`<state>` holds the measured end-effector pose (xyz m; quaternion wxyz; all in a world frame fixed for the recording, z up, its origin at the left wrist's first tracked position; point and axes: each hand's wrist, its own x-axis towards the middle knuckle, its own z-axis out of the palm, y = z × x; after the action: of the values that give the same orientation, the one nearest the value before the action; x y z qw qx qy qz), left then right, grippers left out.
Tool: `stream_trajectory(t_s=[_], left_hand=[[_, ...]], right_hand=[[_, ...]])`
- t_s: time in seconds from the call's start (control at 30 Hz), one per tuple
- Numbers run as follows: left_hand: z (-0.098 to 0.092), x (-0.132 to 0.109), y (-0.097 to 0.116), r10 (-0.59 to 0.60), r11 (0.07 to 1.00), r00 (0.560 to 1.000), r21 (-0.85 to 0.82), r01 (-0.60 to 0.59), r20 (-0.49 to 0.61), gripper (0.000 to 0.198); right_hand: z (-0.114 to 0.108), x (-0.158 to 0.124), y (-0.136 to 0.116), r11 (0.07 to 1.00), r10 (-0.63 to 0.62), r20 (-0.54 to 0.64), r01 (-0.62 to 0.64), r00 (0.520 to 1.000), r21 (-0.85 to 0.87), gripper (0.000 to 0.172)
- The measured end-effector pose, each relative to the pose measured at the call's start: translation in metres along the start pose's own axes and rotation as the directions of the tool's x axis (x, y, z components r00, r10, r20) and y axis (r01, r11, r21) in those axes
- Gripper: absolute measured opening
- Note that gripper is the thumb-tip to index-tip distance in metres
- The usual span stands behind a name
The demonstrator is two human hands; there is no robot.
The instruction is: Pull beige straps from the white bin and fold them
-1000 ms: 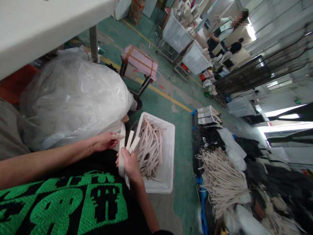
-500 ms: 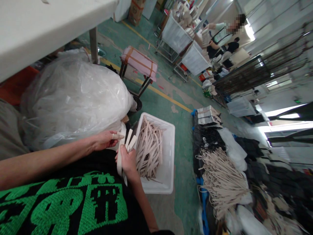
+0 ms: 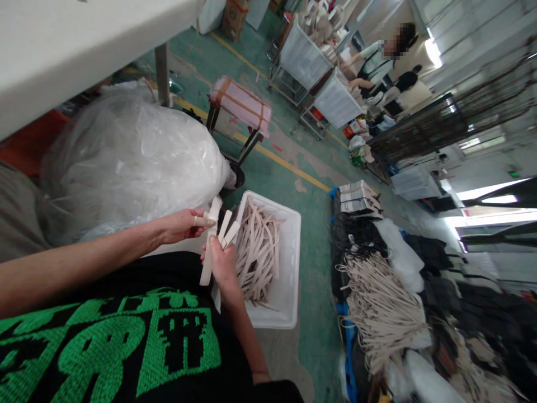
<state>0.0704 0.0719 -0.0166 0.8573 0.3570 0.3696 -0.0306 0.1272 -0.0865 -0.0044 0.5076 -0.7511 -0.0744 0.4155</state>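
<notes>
In front of my dark shirt, my right hand [image 3: 222,260] is closed around a few cream fabric straps [image 3: 230,234] whose ends poke out past the thumb. A longer cream strap [image 3: 207,263] hangs down beside that hand's fingers. My left hand [image 3: 187,225] pinches the upper part of this long strap, and a pale wrap covers one of its fingers. Just right of my hands stands a white plastic bin [image 3: 289,268], holding a tangled heap of cream strips [image 3: 255,252].
A large clear plastic bag [image 3: 142,157] bulges at the left, under a white tabletop [image 3: 84,50]. Beyond it is a pink-covered stool [image 3: 241,106]. Bundled cream cords [image 3: 381,313] lie on a pallet at the right. A person [image 3: 373,67] stands by wheeled bins [image 3: 335,101].
The long strap has shifted upward and now lies straighter between my hands. My hands have moved slightly up and to the right. The person at the back has lowered their arms toward a bin.
</notes>
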Motion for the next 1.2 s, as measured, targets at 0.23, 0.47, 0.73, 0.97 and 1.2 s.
stream_trajectory(t_s=[0.23,0.47,0.73,0.97,1.2], left_hand=[[-0.004,0.002,0.013,0.010,0.999,0.999,-0.039,-0.011,-0.046,0.023],[0.004,-0.011,0.003,-0.028,0.999,0.998,-0.021,0.029,0.055,0.023],[-0.007,-0.037,0.018,-0.052,0.998,0.992,-0.038,0.057,0.116,0.020],[0.001,-0.046,0.007,-0.076,0.996,0.968,-0.025,0.084,0.239,0.032],[0.003,-0.027,-0.022,-0.182,0.980,0.957,-0.036,0.195,0.226,0.055]], right_hand=[[-0.007,-0.004,0.001,0.991,-0.131,0.134,0.125,0.982,0.048,0.049],[-0.002,0.005,-0.004,0.990,-0.138,0.033,0.138,0.990,0.005,0.047],[-0.009,0.032,-0.014,0.915,-0.400,-0.113,0.404,0.909,0.011,0.033],[-0.004,0.033,-0.032,0.869,-0.494,0.033,0.492,0.869,0.047,0.029],[-0.012,-0.009,-0.049,0.961,-0.277,0.139,0.270,0.951,0.066,0.046]])
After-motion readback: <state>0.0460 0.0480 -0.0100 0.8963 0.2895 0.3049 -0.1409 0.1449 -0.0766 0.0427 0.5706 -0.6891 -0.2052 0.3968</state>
